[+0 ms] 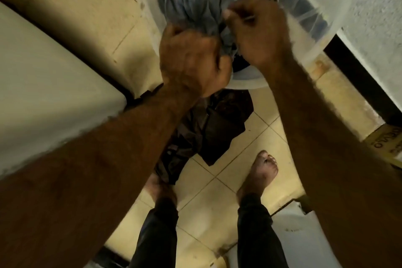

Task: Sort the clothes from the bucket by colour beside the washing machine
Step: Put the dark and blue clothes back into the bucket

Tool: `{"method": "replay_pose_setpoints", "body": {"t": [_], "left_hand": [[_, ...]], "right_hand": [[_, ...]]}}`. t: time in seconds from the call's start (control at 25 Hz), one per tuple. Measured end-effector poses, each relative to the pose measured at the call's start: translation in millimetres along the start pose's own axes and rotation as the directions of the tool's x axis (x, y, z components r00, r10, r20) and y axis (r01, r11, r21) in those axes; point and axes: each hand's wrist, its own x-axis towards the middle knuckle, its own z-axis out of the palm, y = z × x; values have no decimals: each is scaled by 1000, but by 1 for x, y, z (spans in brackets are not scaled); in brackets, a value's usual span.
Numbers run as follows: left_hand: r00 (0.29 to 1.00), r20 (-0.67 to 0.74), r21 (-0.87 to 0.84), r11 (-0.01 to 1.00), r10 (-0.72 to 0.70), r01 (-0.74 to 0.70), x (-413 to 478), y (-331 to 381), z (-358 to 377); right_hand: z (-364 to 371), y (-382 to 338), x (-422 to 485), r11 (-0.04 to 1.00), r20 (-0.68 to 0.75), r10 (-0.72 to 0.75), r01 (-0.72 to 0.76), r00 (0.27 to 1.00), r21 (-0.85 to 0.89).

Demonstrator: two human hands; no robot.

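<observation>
A grey-blue garment is bunched up above the translucent bucket at the top of the head view. My left hand grips its lower end in a fist. My right hand pinches the same cloth just to the right. Below my hands a heap of dark clothes lies on the tiled floor. The washing machine stands at the left, white, with its corner close to my left forearm.
My bare feet stand on cream floor tiles, the left foot partly under the dark heap. A rough white wall rises at the right. A cardboard box sits at the right edge, and a white object at the lower right.
</observation>
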Motion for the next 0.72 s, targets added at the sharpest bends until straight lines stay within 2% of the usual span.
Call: {"method": "replay_pose_setpoints", "body": {"t": [0.08,0.12,0.16,0.28,0.44,0.6,0.72], "left_hand": [[999,-48,-5,1000,17,-17,-3,-1,1],[997,-74,1,1000,28,-28,-5,-1,1],[995,-94,5,999,37,-36,-6,0,2],[988,-155,-20,1000,-23,20,-10,4,6],[951,-297,-121,991,-86,52,-58,18,24],[975,-210,-292,956,-74,9,-122,34,34],[986,-136,-282,957,-101,59,-149,29,50]], "right_hand": [[-5,-7,-51,985,-337,-152,112,929,-133],[-4,-15,-77,981,-423,-172,117,889,-152],[-1,-20,-99,983,-443,-162,106,882,-148],[17,-23,-134,990,-411,-137,115,901,-78],[30,-17,-142,985,-442,-174,148,880,-93],[44,-8,-160,985,-414,-173,149,894,-92],[70,11,-177,994,-309,-104,90,945,-61]]}}
